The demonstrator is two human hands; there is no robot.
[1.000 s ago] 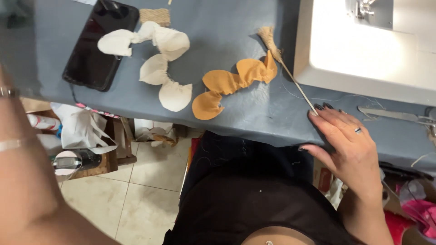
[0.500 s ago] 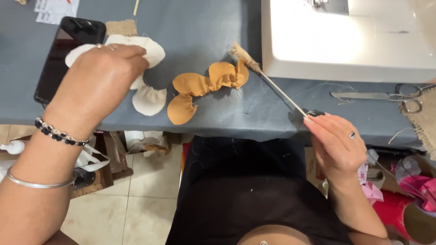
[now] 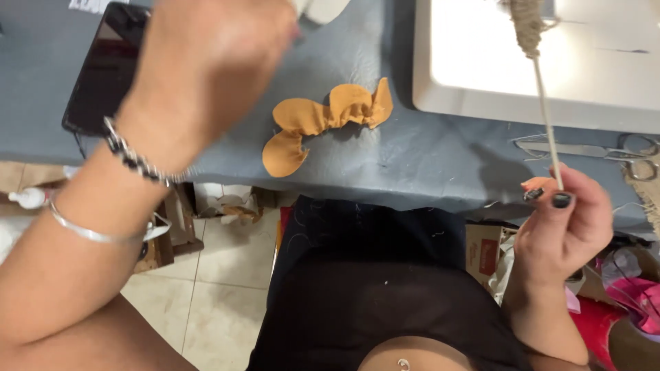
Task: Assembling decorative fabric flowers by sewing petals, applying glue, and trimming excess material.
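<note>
Right hand (image 3: 560,227) pinches stick (image 3: 546,124); red-labelled cardboard box (image 3: 485,251) sits underneath

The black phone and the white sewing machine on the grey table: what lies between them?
In the head view, between the black phone and the white sewing machine lies a ruffled orange fabric strip on the grey table; the blurred left hand hovers above.

Left hand (image 3: 206,62), which lay on the cream ruffled fabric (image 3: 320,8) half a second ago, has risen off the table; only a corner of that fabric shows beside it at the top edge. Right hand (image 3: 560,230) has lifted the thin stick (image 3: 546,124) from slanting on the table to nearly upright, its twine-wrapped end before the sewing machine (image 3: 536,75).
</note>
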